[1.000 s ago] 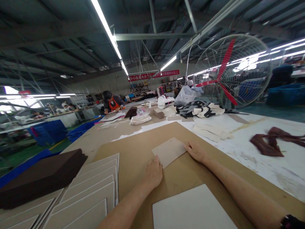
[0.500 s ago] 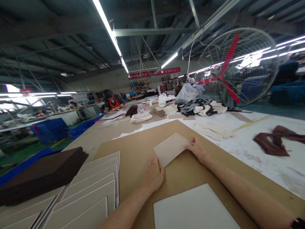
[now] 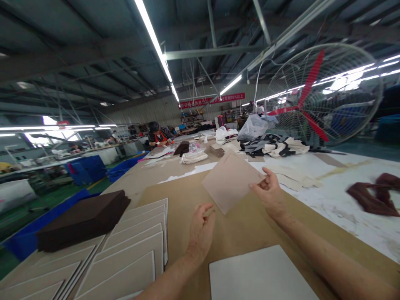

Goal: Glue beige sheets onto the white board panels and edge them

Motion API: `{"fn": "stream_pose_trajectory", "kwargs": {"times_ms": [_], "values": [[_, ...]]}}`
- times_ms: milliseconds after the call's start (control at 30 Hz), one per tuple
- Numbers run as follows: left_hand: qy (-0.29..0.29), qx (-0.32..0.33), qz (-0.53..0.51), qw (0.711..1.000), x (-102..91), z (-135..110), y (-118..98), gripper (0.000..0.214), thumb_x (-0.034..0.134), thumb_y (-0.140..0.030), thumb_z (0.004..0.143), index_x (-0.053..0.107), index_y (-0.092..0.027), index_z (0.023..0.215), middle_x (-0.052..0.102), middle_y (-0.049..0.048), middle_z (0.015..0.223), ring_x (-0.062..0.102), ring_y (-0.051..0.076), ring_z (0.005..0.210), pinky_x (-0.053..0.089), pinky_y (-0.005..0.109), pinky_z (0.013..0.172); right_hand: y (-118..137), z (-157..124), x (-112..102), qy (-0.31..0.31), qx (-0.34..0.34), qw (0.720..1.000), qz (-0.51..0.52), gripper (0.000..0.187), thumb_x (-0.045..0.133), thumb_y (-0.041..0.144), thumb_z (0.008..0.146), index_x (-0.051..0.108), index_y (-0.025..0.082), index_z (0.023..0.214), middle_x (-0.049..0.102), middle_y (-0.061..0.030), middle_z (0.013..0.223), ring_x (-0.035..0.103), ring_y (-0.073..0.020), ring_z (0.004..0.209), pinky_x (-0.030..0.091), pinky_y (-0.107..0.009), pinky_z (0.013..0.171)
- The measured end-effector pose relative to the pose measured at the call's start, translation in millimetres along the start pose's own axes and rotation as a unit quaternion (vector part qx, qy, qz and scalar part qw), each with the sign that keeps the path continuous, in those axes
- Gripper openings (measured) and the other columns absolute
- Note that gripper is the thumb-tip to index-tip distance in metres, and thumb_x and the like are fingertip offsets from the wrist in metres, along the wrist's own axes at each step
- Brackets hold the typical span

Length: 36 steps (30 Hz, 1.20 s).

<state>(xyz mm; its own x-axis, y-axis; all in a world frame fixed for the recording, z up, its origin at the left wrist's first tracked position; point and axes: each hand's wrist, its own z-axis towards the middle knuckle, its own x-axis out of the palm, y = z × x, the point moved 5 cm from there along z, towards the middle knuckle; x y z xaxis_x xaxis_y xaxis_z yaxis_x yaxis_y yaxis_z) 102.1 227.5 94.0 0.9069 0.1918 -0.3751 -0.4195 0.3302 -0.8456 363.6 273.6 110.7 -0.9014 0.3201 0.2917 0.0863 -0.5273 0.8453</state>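
Note:
A thin beige square panel point(image 3: 231, 181) is tilted up above the brown board point(image 3: 184, 187). My right hand point(image 3: 270, 193) pinches it by its right corner, thumb on the near face and fingers behind. Below and left of the panel, my left hand point(image 3: 202, 229) has its fingers half curled and apart. It seems to hold nothing, with a small gap to the panel. A pale grey-white sheet point(image 3: 259, 275) lies flat on the board nearest me. To the left of my left hand, beige panels with white edges point(image 3: 134, 250) lie overlapping in a fanned row.
A dark brown stack point(image 3: 83, 218) stands at the left beside a blue bin point(image 3: 25, 246). Further back are fabric scraps point(image 3: 268, 143), a clear plastic bag point(image 3: 253, 127) and a person point(image 3: 159, 135) at the table. A large fan point(image 3: 325, 96) stands right; brown cloth strips point(image 3: 371, 196) lie near it.
The beige panel has been raised and tipped up, showing more of its face. My left hand has come off its lower left edge. The view has shifted slightly left.

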Motion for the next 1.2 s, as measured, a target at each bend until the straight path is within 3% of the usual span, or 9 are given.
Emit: {"fn": "stream_pose_trajectory", "kwargs": {"times_ms": [67,133,267,500,667,900,1000,1100,1200], "values": [[0.015,-0.001,-0.052,0.999,-5.3,-15.3,-23.2,0.032,0.05,-0.044,0.088,0.069,-0.019,0.098,0.062,0.0053,0.101,0.056,0.022,0.098,0.042,0.031,0.087,27.1,-14.7,9.1,0.027,-0.094,0.995,-0.02,0.077,0.075,0.038,0.073,0.038,0.02,0.138,0.061,-0.0088,0.112,0.064,-0.0231,0.1,0.056,-0.038,0.09],[0.011,-0.021,-0.102,0.995,-10.4,-31.0,-39.3,0.032,0.054,-0.049,0.089,0.068,-0.02,0.089,0.059,0.0013,0.085,0.053,0.018,0.086,0.04,0.028,0.08,55.0,-35.2,15.0,0.042,-0.23,0.967,-0.101,0.056,0.067,0.028,0.085,0.045,0.021,0.135,0.061,-0.0085,0.108,0.064,-0.0207,0.094,0.057,-0.036,0.086],[-0.034,-0.059,-0.199,0.978,-21.2,-54.0,-53.4,0.039,0.06,-0.057,0.089,0.058,-0.019,0.079,0.053,-0.002,0.077,0.047,0.015,0.078,0.037,0.026,0.074,93.5,-80.5,20.9,0.087,-0.459,0.852,-0.236,0.032,0.055,0.006,0.093,0.056,0.02,0.121,0.061,-0.0049,0.091,0.06,-0.0174,0.081,0.055,-0.032,0.076],[-0.091,-0.105,-0.346,0.928,-29.9,-73.6,-72.5,0.049,0.08,-0.06,0.069,0.056,-0.018,0.072,0.053,-0.0022,0.074,0.049,0.015,0.078,0.041,0.027,0.078,121.9,-131.0,19.3,0.208,-0.593,0.712,-0.314,0.018,0.05,0.003,0.098,0.063,0.006,0.109,0.063,-0.0127,0.092,0.058,-0.0224,0.09,0.053,-0.037,0.084],[-0.088,-0.157,-0.342,0.922,-26.6,-77.9,-74.6,0.052,0.085,-0.06,0.06,0.064,-0.014,0.076,0.06,0.0019,0.076,0.054,0.016,0.078,0.045,0.029,0.08,134.7,-151.9,22.1,0.215,-0.635,0.659,-0.34,0.024,0.043,0.005,0.101,0.067,0.005,0.101,0.064,-0.0092,0.081,0.061,-0.0226,0.085,0.053,-0.037,0.083],[-0.053,-0.175,-0.294,0.938,-23.3,-79.6,-68.4,0.05,0.081,-0.059,0.063,0.067,-0.013,0.074,0.064,0.0043,0.075,0.054,0.016,0.072,0.045,0.029,0.073,130.9,-172.7,29.0,0.249,-0.641,0.651,-0.322,0.021,0.048,0.003,0.098,0.067,0.006,0.09,0.061,-0.0055,0.072,0.06,-0.0199,0.074,0.051,-0.035,0.076],[-0.052,-0.177,-0.278,0.943,-28.7,-81.1,-64.0,0.047,0.081,-0.059,0.063,0.065,-0.015,0.069,0.063,0.0021,0.071,0.052,0.016,0.071,0.044,0.027,0.071,133.7,-178.6,27.1,0.315,-0.593,0.66,-0.338,0.021,0.046,0.006,0.099,0.066,0.01,0.097,0.06,-0.004,0.073,0.058,-0.0189,0.07,0.051,-0.034,0.07],[-0.04,-0.183,-0.251,0.95,-41.7,-85.7,-55.0,0.048,0.081,-0.06,0.061,0.061,-0.016,0.064,0.058,-0.0005,0.065,0.049,0.015,0.067,0.042,0.026,0.069,139.5,-171.3,9.2,0.358,-0.501,0.708,-0.346,0.028,0.046,0.022,0.101,0.06,0.014,0.123,0.065,-0.0107,0.103,0.061,-0.0238,0.095,0.053,-0.039,0.087],[-0.013,-0.207,-0.213,0.955,-56.7,-98.0,-41.7,0.052,0.081,-0.063,0.06,0.056,-0.017,0.06,0.053,-0.0022,0.062,0.044,0.014,0.064,0.039,0.026,0.067,140.0,-144.4,-25.5,0.246,-0.396,0.81,-0.355,0.041,0.05,0.034,0.1,0.051,0.021,0.139,0.056,-0.013,0.126,0.054,-0.0273,0.117,0.049,-0.041,0.098]]}}
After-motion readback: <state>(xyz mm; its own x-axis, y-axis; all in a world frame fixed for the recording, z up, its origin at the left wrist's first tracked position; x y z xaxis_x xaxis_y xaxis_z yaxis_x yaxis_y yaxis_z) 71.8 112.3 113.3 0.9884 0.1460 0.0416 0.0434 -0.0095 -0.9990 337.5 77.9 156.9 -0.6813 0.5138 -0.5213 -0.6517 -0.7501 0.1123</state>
